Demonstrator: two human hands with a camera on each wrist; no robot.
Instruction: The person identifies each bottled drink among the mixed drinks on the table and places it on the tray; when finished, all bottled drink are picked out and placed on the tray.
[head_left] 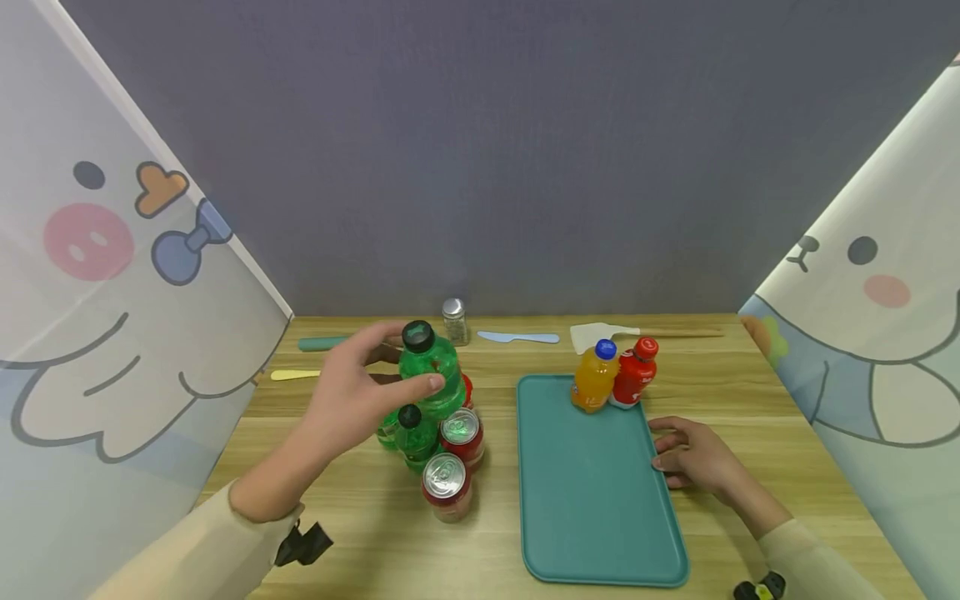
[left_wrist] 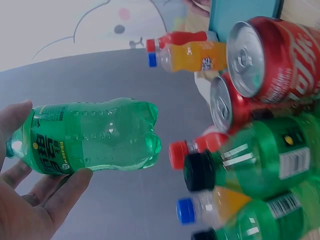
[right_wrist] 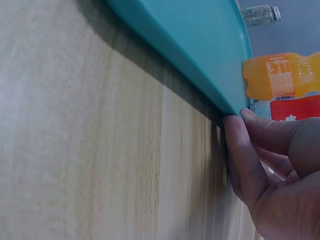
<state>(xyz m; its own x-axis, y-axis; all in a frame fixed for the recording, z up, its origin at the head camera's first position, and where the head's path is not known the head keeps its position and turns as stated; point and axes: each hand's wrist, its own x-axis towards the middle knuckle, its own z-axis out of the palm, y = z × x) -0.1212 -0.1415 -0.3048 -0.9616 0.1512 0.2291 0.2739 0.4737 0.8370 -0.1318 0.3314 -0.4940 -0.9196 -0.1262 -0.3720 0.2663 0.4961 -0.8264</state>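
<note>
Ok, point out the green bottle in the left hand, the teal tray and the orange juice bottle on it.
green bottle (head_left: 431,371), head view, on its upper body below the black cap.
teal tray (head_left: 592,500), head view, on its bare middle.
orange juice bottle (head_left: 594,381), head view, on its orange body.

Left hand (head_left: 352,400) raised, fingers curled gripping; right hand (head_left: 693,457) low, fingers bent.

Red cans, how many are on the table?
2. One red can stands nearest the person, in front of the green bottles. The other red can stands just behind it, beside the bottles. The left hand and bottles could hide more.
</note>
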